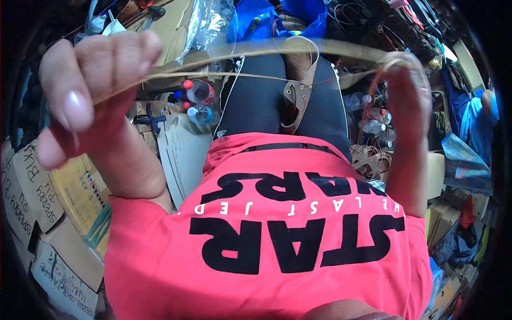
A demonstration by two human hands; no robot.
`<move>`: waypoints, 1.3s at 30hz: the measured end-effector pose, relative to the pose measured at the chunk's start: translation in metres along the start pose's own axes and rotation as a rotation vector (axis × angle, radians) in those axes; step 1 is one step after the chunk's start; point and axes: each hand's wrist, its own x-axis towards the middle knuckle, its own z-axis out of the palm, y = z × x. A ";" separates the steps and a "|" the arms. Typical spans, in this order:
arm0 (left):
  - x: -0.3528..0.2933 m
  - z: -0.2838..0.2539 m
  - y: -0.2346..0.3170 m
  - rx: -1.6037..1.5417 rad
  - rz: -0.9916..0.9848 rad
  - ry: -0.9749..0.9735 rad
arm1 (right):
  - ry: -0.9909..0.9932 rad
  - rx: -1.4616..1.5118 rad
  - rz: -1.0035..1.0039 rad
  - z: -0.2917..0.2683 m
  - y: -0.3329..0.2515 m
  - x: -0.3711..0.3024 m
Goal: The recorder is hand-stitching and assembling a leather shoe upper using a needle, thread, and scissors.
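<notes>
My left hand [98, 80] is raised at the upper left with its fingers curled round a tan cord [213, 75]. The cord runs across to a brown leather shoe piece [304, 96] with eyelets, standing between my thighs. Above it a wider, motion-blurred tan strand [229, 52] spans from one hand to the other. On the right, my right hand [408, 88] is closed and partly blurred, with a strand looped at its fingertips. A thin reddish thread [368, 101] hangs beside that hand, and another thin line reaches from it toward the leather.
Small bottles with coloured caps stand left [200, 92] and right [373, 126] of my legs. A blue plastic bag [256, 18] lies ahead, beside clear plastic sheeting [210, 26]. Stacked cardboard pieces [66, 266] crowd the left; brown woven items [370, 161] lie at right.
</notes>
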 end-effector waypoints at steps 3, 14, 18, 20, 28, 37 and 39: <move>-0.023 -0.014 0.012 0.145 0.016 0.252 | -0.009 0.365 0.008 -0.037 -0.031 0.002; -0.120 -0.112 -0.011 0.076 0.022 1.169 | 0.345 0.680 0.086 -0.156 -0.051 -0.072; -0.108 -0.104 -0.056 1.510 -0.805 1.179 | 0.246 0.764 0.089 -0.172 -0.050 -0.082; -0.080 -0.083 -0.089 1.605 -0.582 0.934 | 0.117 0.857 0.106 -0.172 -0.053 -0.080; 0.051 0.062 -0.217 1.054 -0.320 -0.234 | 0.282 0.653 0.003 -0.150 -0.091 -0.070; 0.014 0.048 -0.202 0.819 -0.232 0.103 | 0.503 0.189 -0.121 -0.155 -0.082 -0.082; -0.004 0.037 -0.176 0.493 -0.495 0.275 | 0.646 0.102 -0.121 -0.156 -0.077 -0.080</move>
